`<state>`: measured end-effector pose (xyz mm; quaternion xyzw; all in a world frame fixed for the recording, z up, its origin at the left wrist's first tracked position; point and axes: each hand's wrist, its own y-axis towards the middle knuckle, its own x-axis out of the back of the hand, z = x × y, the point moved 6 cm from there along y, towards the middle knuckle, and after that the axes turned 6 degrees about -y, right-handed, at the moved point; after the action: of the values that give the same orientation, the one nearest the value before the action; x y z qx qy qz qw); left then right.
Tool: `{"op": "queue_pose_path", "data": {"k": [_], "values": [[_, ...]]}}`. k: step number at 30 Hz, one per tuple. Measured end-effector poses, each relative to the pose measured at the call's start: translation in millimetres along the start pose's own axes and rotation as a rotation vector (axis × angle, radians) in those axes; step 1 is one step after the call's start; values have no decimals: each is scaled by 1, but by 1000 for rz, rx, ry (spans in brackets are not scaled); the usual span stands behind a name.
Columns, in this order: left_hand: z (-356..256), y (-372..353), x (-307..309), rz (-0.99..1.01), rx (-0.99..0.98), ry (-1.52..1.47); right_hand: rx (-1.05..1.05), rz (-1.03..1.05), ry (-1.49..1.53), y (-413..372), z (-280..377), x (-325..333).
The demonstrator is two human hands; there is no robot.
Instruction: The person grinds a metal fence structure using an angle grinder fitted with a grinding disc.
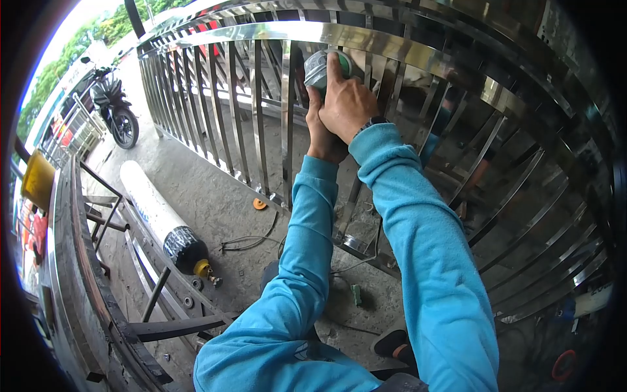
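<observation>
Both hands are together on a grey and green power tool (pixel 317 70) at the upper middle, near the top rail of a shiny metal railing (pixel 261 31). My right hand (pixel 348 103) wraps round the tool from above, its index finger stretched along the top. Below and beside it, my left hand (pixel 320 132) grips the same tool with its thumb up along the side; most of its other fingers are hidden. The tool's working face is hidden from view.
A white gas cylinder (pixel 153 206) lies on the floor at left, beside a dark metal frame (pixel 81 274). An orange disc (pixel 259 204), a cable (pixel 251 243) and a green object (pixel 356 295) are on the floor. A motorcycle (pixel 116 108) stands at upper left.
</observation>
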<state>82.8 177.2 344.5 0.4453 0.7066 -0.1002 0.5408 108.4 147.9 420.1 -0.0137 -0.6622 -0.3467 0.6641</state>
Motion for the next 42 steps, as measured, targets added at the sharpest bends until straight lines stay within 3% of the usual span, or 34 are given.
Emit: {"op": "queue_pose_path", "data": {"k": [4, 10, 16, 20, 22, 25, 28, 38, 42], "values": [[7, -17, 11, 0, -28, -12, 14, 76, -36, -14, 5, -13], [31, -52, 59, -168, -85, -34, 26, 181, -60, -48, 4, -58], [40, -72, 83, -239, -104, -32, 61, 115, -56, -69, 5, -79], [52, -90, 99, -264, -71, -87, 64, 130, -40, -87, 4, -92], [57, -100, 101, -391, -79, -290, 61, 156, -26, -96, 3, -100], [68, -112, 143, -347, -115, -181, 57, 232, -34, -107, 6, -113], [79, -128, 166, -424, -94, -183, 62, 247, -17, -119, 8, -128], [87, -199, 182, -690, -124, -63, 162, 495, -73, -178, 20, -206], [108, -194, 177, -653, -119, -250, 180, 479, -76, -170, 13, -172]]}}
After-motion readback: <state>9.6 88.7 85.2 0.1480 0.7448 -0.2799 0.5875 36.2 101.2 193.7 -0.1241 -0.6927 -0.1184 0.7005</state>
